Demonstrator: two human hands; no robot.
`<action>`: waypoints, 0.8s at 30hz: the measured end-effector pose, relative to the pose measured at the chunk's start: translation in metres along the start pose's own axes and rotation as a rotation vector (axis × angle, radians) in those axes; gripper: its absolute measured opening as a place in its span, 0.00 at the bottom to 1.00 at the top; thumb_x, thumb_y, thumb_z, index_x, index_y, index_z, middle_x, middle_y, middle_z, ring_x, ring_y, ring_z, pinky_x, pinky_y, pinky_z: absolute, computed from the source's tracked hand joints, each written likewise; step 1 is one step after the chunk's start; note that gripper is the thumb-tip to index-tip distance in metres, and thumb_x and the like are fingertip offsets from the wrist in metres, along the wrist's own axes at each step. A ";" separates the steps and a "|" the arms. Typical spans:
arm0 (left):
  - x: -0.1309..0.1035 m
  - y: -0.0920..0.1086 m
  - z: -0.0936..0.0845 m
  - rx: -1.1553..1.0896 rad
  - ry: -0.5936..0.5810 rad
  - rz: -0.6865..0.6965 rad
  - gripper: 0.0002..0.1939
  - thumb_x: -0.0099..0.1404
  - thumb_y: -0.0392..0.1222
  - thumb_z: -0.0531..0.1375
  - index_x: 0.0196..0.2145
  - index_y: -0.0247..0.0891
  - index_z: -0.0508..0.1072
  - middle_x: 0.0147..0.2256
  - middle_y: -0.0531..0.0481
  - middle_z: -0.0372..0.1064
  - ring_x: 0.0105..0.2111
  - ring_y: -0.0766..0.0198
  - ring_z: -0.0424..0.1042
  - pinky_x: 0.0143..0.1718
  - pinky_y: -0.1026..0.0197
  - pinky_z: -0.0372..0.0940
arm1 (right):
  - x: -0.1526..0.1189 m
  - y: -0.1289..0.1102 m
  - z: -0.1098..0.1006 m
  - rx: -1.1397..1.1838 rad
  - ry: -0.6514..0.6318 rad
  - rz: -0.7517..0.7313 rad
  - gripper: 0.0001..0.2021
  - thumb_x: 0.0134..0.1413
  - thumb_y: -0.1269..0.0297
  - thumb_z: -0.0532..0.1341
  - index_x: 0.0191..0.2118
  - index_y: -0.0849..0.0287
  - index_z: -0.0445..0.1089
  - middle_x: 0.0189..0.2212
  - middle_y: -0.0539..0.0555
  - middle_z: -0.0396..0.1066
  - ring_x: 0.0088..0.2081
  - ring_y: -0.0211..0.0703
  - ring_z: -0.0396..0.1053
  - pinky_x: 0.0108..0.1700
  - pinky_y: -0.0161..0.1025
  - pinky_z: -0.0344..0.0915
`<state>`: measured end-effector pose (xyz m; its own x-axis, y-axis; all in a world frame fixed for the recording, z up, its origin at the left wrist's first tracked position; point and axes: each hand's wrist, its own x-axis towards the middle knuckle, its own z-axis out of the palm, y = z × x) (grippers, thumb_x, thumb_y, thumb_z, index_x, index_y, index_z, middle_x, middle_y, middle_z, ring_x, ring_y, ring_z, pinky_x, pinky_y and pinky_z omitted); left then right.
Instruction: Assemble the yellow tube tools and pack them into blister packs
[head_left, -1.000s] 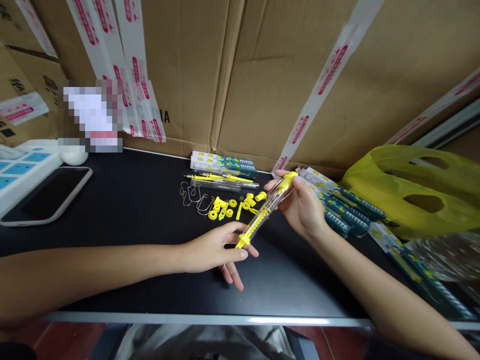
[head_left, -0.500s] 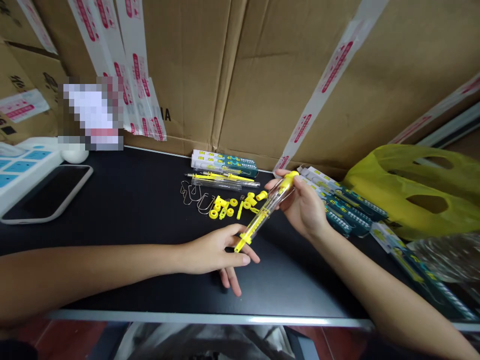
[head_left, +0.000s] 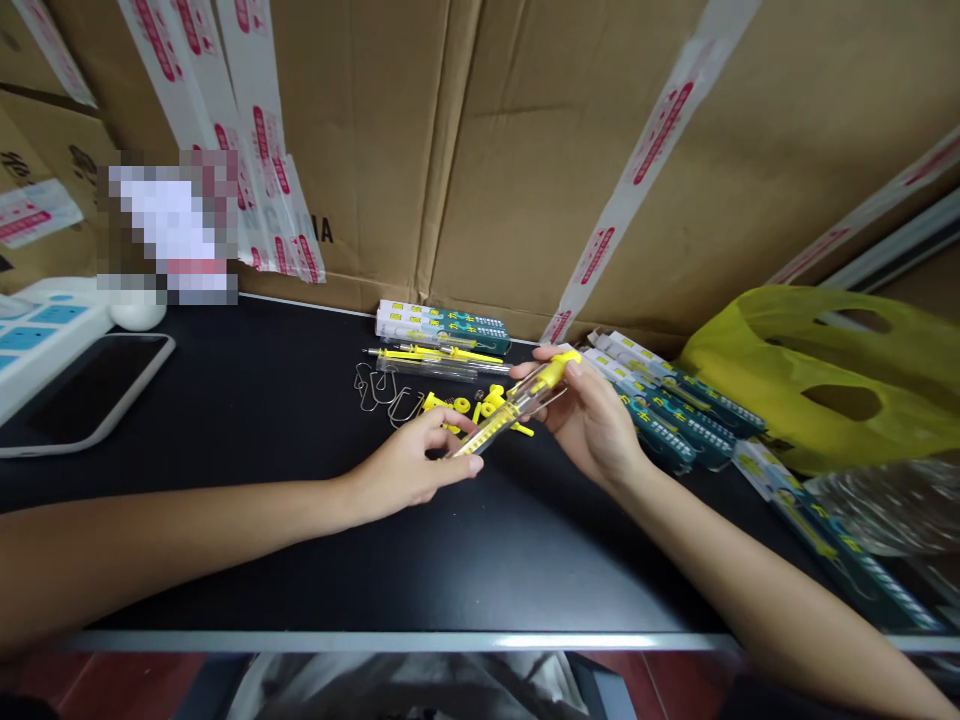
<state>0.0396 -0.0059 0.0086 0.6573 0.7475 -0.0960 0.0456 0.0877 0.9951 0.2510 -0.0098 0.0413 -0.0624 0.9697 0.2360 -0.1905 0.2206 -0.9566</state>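
Over at the far right, a yellow plastic bag (head_left: pixel 817 375) slumped open against the cardboard boxes (head_left: pixel 465 150), contents impossible to make out; beside it a crumpled clear plastic bag (head_left: pixel 892 505), insides likewise unreadable. Centre stage, just above the black table (head_left: pixel 262 560): a clear-bodied, yellow-capped tester pen (head_left: pixel 510 410) held slantwise between both hands. Right hand (head_left: pixel 592 420) pinching the capped upper end, fingers curled round the barrel. Left hand (head_left: pixel 409 465) closed at the lower tip, thumb and forefinger pressed on it. Right behind, touching nothing: a scatter of small yellow parts (head_left: pixel 480 402), bent wire clips (head_left: pixel 382 390), two more finished pens (head_left: pixel 439 362) lying side by side, and a packaged pen card (head_left: pixel 442 325) against the box wall. Fanned out by the right wrist, a row of green-and-white packaged cards (head_left: pixel 675 410), crowding that side. Far left, well clear: a dark phone (head_left: pixel 90 390) and a white power strip (head_left: pixel 41 330).
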 end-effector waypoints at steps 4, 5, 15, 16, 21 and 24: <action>0.004 0.002 -0.005 0.120 0.071 0.064 0.16 0.60 0.48 0.61 0.41 0.39 0.63 0.30 0.57 0.64 0.14 0.81 0.49 0.12 0.73 0.48 | 0.001 0.005 -0.002 0.020 -0.025 0.032 0.12 0.56 0.55 0.60 0.43 0.53 0.69 0.43 0.53 0.73 0.35 0.40 0.72 0.33 0.39 0.74; 0.004 0.003 -0.006 0.157 0.072 0.066 0.15 0.61 0.49 0.60 0.41 0.39 0.63 0.31 0.57 0.65 0.13 0.80 0.49 0.12 0.72 0.48 | 0.001 0.006 -0.002 0.020 -0.029 0.039 0.12 0.55 0.55 0.60 0.43 0.53 0.69 0.43 0.52 0.73 0.36 0.40 0.73 0.34 0.40 0.75; -0.005 0.016 -0.011 0.639 0.124 0.307 0.20 0.66 0.47 0.55 0.54 0.43 0.58 0.44 0.48 0.68 0.43 0.59 0.70 0.44 0.57 0.65 | -0.019 0.020 0.020 0.073 -0.146 0.113 0.10 0.55 0.63 0.63 0.44 0.54 0.71 0.38 0.51 0.73 0.39 0.39 0.73 0.42 0.40 0.75; -0.005 0.016 -0.011 0.692 0.120 0.313 0.21 0.66 0.46 0.55 0.55 0.43 0.57 0.45 0.48 0.68 0.44 0.58 0.70 0.44 0.56 0.65 | -0.021 0.021 0.022 0.072 -0.161 0.122 0.10 0.55 0.63 0.63 0.44 0.54 0.71 0.40 0.51 0.72 0.40 0.40 0.73 0.42 0.40 0.74; -0.007 0.016 -0.008 0.949 0.163 0.346 0.18 0.68 0.48 0.52 0.53 0.41 0.60 0.50 0.44 0.62 0.45 0.56 0.69 0.44 0.54 0.66 | -0.027 0.026 0.027 0.031 -0.191 0.114 0.12 0.56 0.61 0.62 0.46 0.53 0.71 0.42 0.53 0.72 0.42 0.41 0.72 0.42 0.41 0.73; -0.007 0.016 -0.008 1.015 0.163 0.350 0.16 0.69 0.48 0.50 0.50 0.39 0.61 0.51 0.43 0.61 0.45 0.56 0.70 0.44 0.53 0.66 | -0.025 0.024 0.024 -0.102 -0.207 0.039 0.13 0.57 0.60 0.61 0.47 0.53 0.71 0.41 0.53 0.72 0.38 0.40 0.72 0.39 0.40 0.72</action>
<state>0.0298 -0.0051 0.0248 0.6502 0.7103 0.2698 0.5251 -0.6767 0.5161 0.2243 -0.0314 0.0160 -0.2691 0.9379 0.2189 -0.0851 0.2033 -0.9754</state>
